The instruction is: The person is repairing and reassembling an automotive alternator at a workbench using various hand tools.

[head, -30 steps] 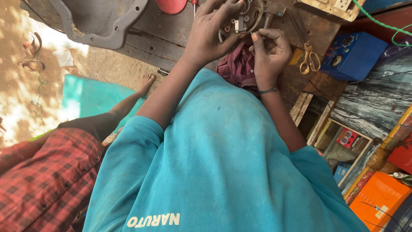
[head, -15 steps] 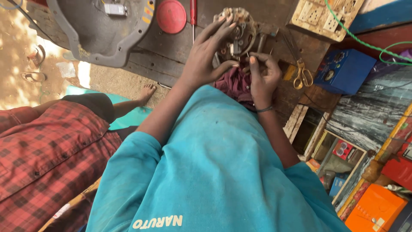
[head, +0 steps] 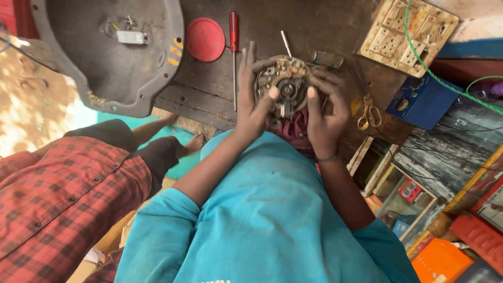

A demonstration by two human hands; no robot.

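Both my hands grip a round, dirty metal motor part (head: 285, 86) over a dark wooden workbench (head: 220, 78). My left hand (head: 252, 97) wraps its left side, thumb pressed on the face. On the right side, my right hand (head: 325, 112) holds it with the thumb on the face as well. A dark red cloth (head: 296, 131) lies under the part, against my teal shirt.
A red-handled screwdriver (head: 233, 52) and a red round lid (head: 206, 39) lie left of the part. A big grey metal cover (head: 110, 57) sits at the bench's left end. Yellow-handled scissors (head: 368, 112), a blue box (head: 419, 102) and a switch board (head: 406, 34) are right. A person in a red checked shirt (head: 57, 199) stands at left.
The view has tilted down, so the bench and motor part sit lower in frame. My hands have settled on either side of the part with both thumbs on its face.
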